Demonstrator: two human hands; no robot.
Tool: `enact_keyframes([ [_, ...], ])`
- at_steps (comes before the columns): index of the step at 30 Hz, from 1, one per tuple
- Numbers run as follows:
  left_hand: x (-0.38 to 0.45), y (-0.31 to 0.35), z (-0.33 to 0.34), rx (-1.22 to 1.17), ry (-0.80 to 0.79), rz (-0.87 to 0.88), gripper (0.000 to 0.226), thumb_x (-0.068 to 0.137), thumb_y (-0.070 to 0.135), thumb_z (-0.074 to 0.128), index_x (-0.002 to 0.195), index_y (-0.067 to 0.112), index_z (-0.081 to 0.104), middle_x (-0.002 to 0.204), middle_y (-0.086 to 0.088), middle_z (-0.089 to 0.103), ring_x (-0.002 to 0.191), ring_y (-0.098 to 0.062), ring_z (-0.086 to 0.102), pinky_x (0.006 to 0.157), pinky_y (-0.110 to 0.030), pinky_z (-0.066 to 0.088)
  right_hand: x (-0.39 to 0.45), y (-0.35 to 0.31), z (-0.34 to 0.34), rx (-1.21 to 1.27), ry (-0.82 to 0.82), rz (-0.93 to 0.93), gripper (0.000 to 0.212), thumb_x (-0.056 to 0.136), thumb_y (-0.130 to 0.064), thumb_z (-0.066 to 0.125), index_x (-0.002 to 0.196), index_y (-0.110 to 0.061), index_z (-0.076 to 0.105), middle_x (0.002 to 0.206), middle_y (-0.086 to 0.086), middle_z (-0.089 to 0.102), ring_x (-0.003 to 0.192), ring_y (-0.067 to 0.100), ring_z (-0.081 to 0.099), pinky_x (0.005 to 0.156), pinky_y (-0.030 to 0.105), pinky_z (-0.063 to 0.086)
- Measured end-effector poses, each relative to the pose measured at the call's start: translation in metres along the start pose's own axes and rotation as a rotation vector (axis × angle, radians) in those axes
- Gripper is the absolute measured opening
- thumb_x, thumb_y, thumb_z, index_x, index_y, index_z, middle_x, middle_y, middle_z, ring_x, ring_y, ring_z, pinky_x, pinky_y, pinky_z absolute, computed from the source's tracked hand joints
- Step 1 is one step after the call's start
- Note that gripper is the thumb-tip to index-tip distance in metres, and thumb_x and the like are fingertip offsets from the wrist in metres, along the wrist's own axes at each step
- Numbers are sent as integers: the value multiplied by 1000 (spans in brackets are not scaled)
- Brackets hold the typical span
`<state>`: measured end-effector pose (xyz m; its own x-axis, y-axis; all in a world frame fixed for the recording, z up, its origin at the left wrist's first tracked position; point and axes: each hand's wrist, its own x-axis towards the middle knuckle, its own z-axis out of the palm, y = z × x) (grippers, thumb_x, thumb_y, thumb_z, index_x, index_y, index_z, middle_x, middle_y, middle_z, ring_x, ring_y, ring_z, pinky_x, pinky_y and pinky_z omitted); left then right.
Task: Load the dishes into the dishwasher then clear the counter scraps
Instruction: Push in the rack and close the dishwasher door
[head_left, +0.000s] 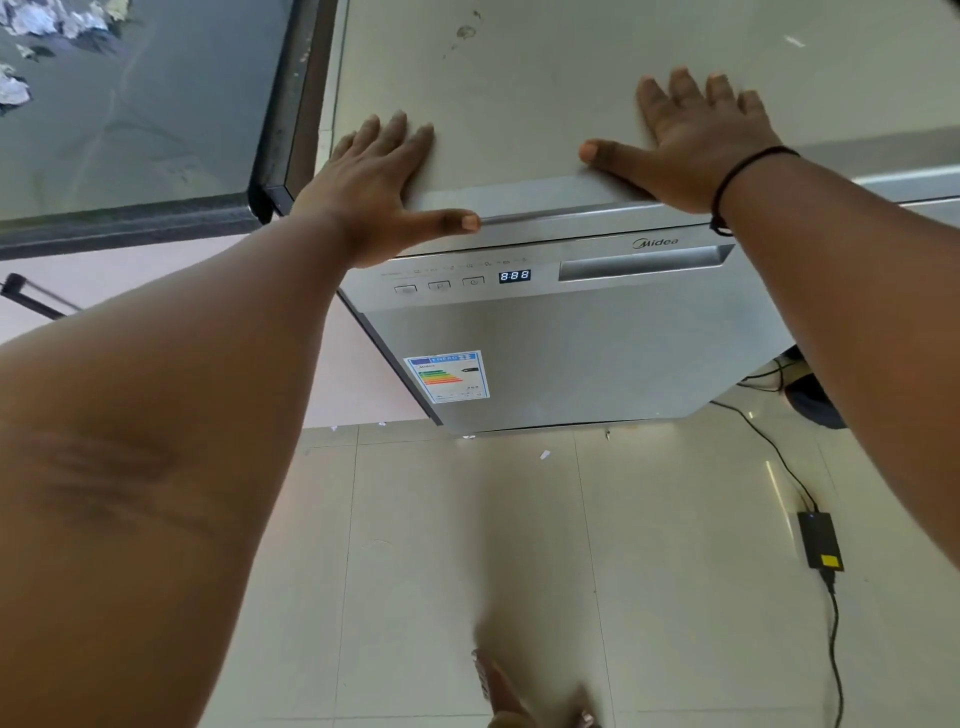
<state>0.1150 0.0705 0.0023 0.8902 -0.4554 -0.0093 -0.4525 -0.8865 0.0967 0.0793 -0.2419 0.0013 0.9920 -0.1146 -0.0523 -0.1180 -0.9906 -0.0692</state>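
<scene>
A silver dishwasher (582, 358) stands below me with its door closed and its display lit. My left hand (384, 187) lies flat on the front left edge of its top, fingers spread, thumb along the front lip. My right hand (696, 140) rests flat on the top further right, fingers apart, a black band on the wrist. Neither hand holds anything. Crumpled white paper scraps (47, 26) lie on the dark glass counter (130, 114) at the upper left.
The glass counter has a black frame (291, 104) right beside the dishwasher. On the tiled floor (675, 571) a black power adapter (821, 540) and its cable run along the right. Small paper bits lie near the dishwasher's base. A foot (498, 691) shows at the bottom.
</scene>
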Motion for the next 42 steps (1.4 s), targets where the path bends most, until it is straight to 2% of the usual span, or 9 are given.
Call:
enact_keyframes([
  [8,-2,3,-3,-10,-19,9,120,60,99,30,153,27,6,162,-3,1,148,-22,-3,119,-39,-1,-4,-4,-4,2,-12,34,114,62,-97,5,153,-29,4,162,4,1,148,31,0,118,50,1],
  [16,0,2,-4,-31,-23,11,123,57,100,29,153,26,8,162,-5,2,148,-23,-2,119,-38,-2,0,-48,1,28,-26,238,102,78,-84,13,154,-17,0,161,11,-4,147,34,-5,118,48,-2],
  [24,3,1,8,-34,-10,46,132,50,105,21,152,21,12,161,-11,6,148,-32,1,120,-45,1,-2,-55,10,48,-31,325,97,81,-82,15,153,-17,7,161,8,3,147,34,2,117,49,3],
  [29,2,-5,-1,-78,-94,144,127,62,96,25,153,11,0,160,-15,-6,147,-33,-8,119,-46,-4,-21,-110,10,34,-22,483,81,92,-66,19,153,-13,12,160,15,7,145,39,6,118,50,5],
  [32,-8,-33,-9,23,-159,361,108,81,73,46,152,8,-3,161,-13,-5,148,-28,-3,119,-40,1,-33,-150,15,43,-51,484,73,94,-61,19,152,-18,14,161,11,6,145,39,7,117,51,4],
  [35,-27,-76,-26,43,-141,450,98,83,71,44,152,10,13,160,-11,12,147,-25,12,119,-43,4,-34,-193,12,64,-120,516,79,90,-70,15,153,-23,8,162,8,0,146,39,2,117,52,2],
  [38,-41,-135,-50,-98,-115,363,94,82,76,39,151,15,20,160,-7,13,148,-25,7,118,-44,-1,-20,-251,5,68,-200,549,103,72,-87,3,154,-25,0,161,10,-6,146,39,-1,115,55,1],
  [40,-48,-192,-64,-187,-74,214,90,84,74,38,152,19,19,161,-5,9,148,-24,1,119,-43,-1,-4,-302,2,107,-195,465,120,57,-95,-4,153,-23,-2,161,11,-7,147,36,-1,115,55,2],
  [42,-53,-253,-74,-177,-26,49,87,86,73,36,152,20,18,162,-5,7,148,-25,-2,119,-43,2,14,-351,2,132,-109,322,126,55,-96,-5,153,-19,0,161,10,-5,147,32,-1,116,52,4],
])
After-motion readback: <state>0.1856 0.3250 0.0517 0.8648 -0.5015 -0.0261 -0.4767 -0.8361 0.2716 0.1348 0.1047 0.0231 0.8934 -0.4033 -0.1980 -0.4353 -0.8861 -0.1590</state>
